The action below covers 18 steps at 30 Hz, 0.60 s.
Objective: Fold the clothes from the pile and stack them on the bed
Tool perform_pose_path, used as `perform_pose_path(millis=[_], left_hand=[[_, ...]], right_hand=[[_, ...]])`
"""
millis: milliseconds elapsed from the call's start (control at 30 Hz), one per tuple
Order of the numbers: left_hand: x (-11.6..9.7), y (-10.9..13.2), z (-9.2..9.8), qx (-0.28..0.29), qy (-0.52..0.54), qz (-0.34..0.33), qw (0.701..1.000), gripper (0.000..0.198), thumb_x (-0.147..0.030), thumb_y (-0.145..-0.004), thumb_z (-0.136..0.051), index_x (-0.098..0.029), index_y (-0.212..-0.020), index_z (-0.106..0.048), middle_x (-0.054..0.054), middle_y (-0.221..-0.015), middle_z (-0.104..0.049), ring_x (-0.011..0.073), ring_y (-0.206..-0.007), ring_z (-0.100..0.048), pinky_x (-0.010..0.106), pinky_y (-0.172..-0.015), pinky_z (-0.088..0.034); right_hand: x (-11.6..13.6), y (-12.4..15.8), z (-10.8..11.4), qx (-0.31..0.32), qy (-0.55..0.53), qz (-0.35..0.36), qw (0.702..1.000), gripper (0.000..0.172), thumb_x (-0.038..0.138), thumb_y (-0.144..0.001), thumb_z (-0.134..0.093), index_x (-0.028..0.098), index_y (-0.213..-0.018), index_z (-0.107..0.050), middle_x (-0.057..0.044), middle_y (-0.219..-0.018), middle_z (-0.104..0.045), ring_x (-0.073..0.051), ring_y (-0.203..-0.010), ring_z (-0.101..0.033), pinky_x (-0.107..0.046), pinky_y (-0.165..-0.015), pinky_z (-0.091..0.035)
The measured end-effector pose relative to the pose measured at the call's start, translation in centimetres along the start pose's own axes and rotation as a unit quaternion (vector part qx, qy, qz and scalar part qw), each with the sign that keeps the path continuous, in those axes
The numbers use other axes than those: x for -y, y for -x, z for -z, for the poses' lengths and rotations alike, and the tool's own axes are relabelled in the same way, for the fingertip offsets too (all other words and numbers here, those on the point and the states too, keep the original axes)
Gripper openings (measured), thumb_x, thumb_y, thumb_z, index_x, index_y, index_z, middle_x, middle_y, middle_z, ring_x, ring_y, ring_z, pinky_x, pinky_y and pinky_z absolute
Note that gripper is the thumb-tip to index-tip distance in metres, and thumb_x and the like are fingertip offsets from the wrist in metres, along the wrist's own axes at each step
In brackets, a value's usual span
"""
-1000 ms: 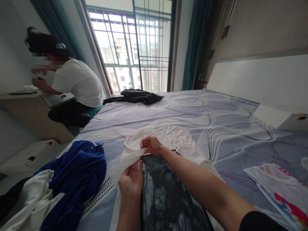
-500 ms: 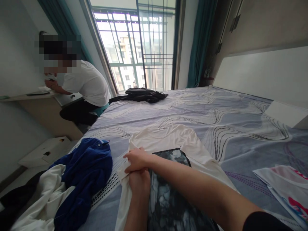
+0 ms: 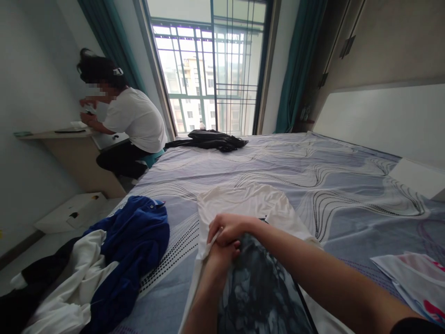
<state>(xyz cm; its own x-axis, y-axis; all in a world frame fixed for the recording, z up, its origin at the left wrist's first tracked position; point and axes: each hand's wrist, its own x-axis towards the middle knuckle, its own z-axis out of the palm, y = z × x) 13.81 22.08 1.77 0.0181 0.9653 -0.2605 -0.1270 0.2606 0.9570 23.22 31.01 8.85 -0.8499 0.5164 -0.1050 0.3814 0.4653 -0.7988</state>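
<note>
A white T-shirt (image 3: 243, 202) with a dark grey printed panel (image 3: 259, 287) lies spread on the bed in front of me. My right hand (image 3: 227, 228) curls its fingers over the shirt's left edge and pinches the fabric. My left hand (image 3: 222, 255) sits just beneath it, mostly covered by the right hand, its fingers hidden at the same edge. Both forearms reach in from the bottom of the picture.
A blue garment (image 3: 134, 246) and a white one (image 3: 66, 287) are heaped at the bed's left edge. A black garment (image 3: 210, 139) lies at the far side, a printed shirt (image 3: 415, 280) at right. Another person (image 3: 128, 127) sits at a desk (image 3: 66, 139) by the window.
The lifted sleeve has been laid down onto the shirt. Both hands have come together at its left edge, right over left. My view has shifted left.
</note>
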Motion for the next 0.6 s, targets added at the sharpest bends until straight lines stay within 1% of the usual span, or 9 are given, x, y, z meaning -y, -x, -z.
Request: perform_pose_path(millis=[67, 133, 167, 200, 267, 300, 367, 433, 600], left_hand=[[-2.3, 2.3, 0.4, 0.133, -0.062, 0.049, 0.988, 0.026, -0.03, -0.066, -0.078, -0.018, -0.089, -0.074, 0.008, -0.094, -0.076, 0.0252, -0.082, -0.071, 0.031, -0.062, -0.056], [-4.8, 3.8, 1.5, 0.209, -0.136, 0.06, 0.967, 0.026, -0.041, -0.073, -0.072, -0.018, -0.083, -0.075, 0.008, -0.087, -0.076, 0.022, -0.07, -0.07, 0.028, -0.054, -0.05], [-5.8, 4.1, 2.2, 0.193, -0.178, 0.039, 0.964, 0.028, -0.044, -0.078, -0.066, -0.018, -0.083, -0.074, 0.008, -0.085, -0.076, 0.0205, -0.067, -0.068, 0.027, -0.053, -0.048], [-6.5, 4.0, 3.0, 0.138, -0.224, 0.005, 0.965, 0.029, -0.045, -0.081, -0.06, -0.019, -0.083, -0.073, 0.007, -0.083, -0.075, 0.0197, -0.066, -0.067, 0.028, -0.054, -0.047], [-6.9, 3.1, 4.4, -0.03, -0.323, -0.067, 0.944, 0.024, -0.039, -0.083, -0.057, -0.02, -0.085, -0.072, 0.007, -0.084, -0.075, 0.0209, -0.07, -0.067, 0.031, -0.063, -0.048], [-6.6, 2.4, 5.1, -0.094, -0.374, -0.085, 0.919, 0.022, -0.036, -0.083, -0.058, -0.02, -0.088, -0.072, 0.008, -0.086, -0.074, 0.0225, -0.075, -0.068, 0.032, -0.069, -0.047], [-5.3, 1.0, 6.2, -0.143, -0.45, -0.073, 0.878, 0.022, -0.032, -0.081, -0.06, -0.02, -0.096, -0.071, 0.01, -0.09, -0.074, 0.026, -0.084, -0.068, 0.035, -0.077, -0.046], [-3.8, 0.0, 6.8, -0.14, -0.488, -0.04, 0.86, 0.027, -0.032, -0.082, -0.06, -0.017, -0.103, -0.069, 0.013, -0.091, -0.073, 0.0287, -0.09, -0.068, 0.036, -0.079, -0.045], [-2.0, -0.5, 7.2, -0.17, -0.535, -0.027, 0.827, 0.017, -0.032, -0.084, -0.057, -0.018, -0.087, -0.066, 0.018, -0.093, -0.073, 0.0328, -0.092, -0.068, 0.036, -0.076, -0.043]], right_hand=[[-0.5, 1.0, 1.4, 0.078, -0.082, -0.065, 0.991, 0.025, 0.015, -0.07, -0.064, 0.016, -0.089, -0.081, 0.002, -0.073, -0.073, -0.014, -0.07, -0.064, -0.021, -0.068, -0.046], [-1.2, 0.7, 2.1, 0.03, -0.113, -0.148, 0.982, 0.022, 0.027, -0.076, -0.067, 0.015, -0.089, -0.08, -0.002, -0.073, -0.074, -0.016, -0.069, -0.066, -0.024, -0.068, -0.048], [-1.7, 0.2, 2.2, -0.049, -0.102, -0.193, 0.975, 0.022, 0.033, -0.078, -0.068, 0.016, -0.087, -0.08, -0.004, -0.075, -0.075, -0.017, -0.07, -0.067, -0.025, -0.068, -0.048], [-2.3, -0.5, 2.1, -0.145, -0.08, -0.234, 0.958, 0.024, 0.037, -0.079, -0.069, 0.016, -0.085, -0.079, -0.006, -0.078, -0.075, -0.02, -0.074, -0.068, -0.026, -0.068, -0.049], [-3.6, -2.2, 1.5, -0.299, -0.027, -0.286, 0.91, 0.026, 0.042, -0.076, -0.074, 0.017, -0.084, -0.076, -0.009, -0.086, -0.075, -0.025, -0.089, -0.069, -0.028, -0.071, -0.048], [-4.3, -3.0, 1.2, -0.331, -0.012, -0.3, 0.895, 0.028, 0.043, -0.073, -0.077, 0.018, -0.084, -0.075, -0.011, -0.09, -0.074, -0.028, -0.097, -0.067, -0.029, -0.073, -0.048], [-5.5, -4.5, 0.8, -0.345, -0.002, -0.324, 0.881, 0.031, 0.044, -0.067, -0.081, 0.017, -0.08, -0.073, -0.013, -0.088, -0.072, -0.031, -0.099, -0.066, -0.031, -0.073, -0.047], [-6.2, -5.8, 0.5, -0.342, -0.005, -0.331, 0.879, 0.028, 0.043, -0.066, -0.081, 0.018, -0.072, -0.069, -0.009, -0.078, -0.07, -0.028, -0.088, -0.067, -0.03, -0.068, -0.045], [-5.8, -8.8, 0.2, -0.334, -0.002, -0.268, 0.903, 0.029, 0.039, -0.087, -0.062, 0.019, -0.064, -0.063, 0.0, -0.066, -0.061, -0.016, -0.073, -0.062, -0.024, -0.064, -0.041]])
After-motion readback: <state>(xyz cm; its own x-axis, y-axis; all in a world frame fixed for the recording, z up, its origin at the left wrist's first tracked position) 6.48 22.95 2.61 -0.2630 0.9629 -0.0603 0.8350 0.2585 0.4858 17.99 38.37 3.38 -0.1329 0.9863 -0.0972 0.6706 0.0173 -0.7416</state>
